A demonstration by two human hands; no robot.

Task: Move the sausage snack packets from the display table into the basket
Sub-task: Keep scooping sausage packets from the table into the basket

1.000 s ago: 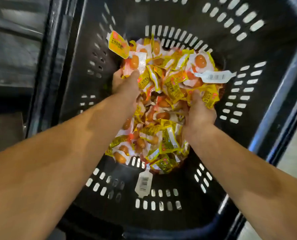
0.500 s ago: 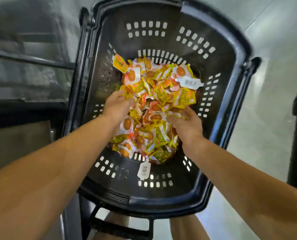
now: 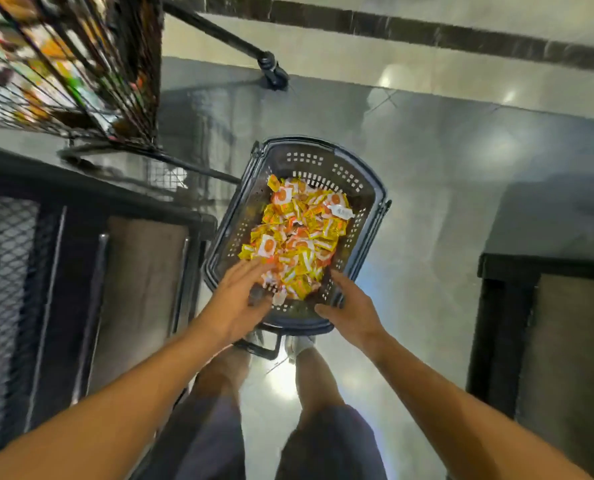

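Down on the glossy grey floor, the heap of small yellow-and-orange plastic sausage snack packets (image 3: 297,237) lies inside the dark perforated plastic shopping basket (image 3: 364,188), covering most of its bottom, with a white barcode tag showing near the far side. At the near end the left hand (image 3: 234,306) hangs over the rim with fingers spread and fairly straight, fingertips just above or brushing the nearest packets; it holds nothing that can be seen. The right hand (image 3: 349,308) sits at the near right corner, fingers loosely bent by the rim, and whether it touches the basket cannot be told; no packet shows in it.

By my reading, a batch has just been dropped and both hands are free, so the step in hand is the release into the basket. Next comes a turn to the dark display table (image 3: 80,188) on the left, beside the black wire rack of goods (image 3: 80,64), to gather more packets, if any remain; its top is hardly visible from here.
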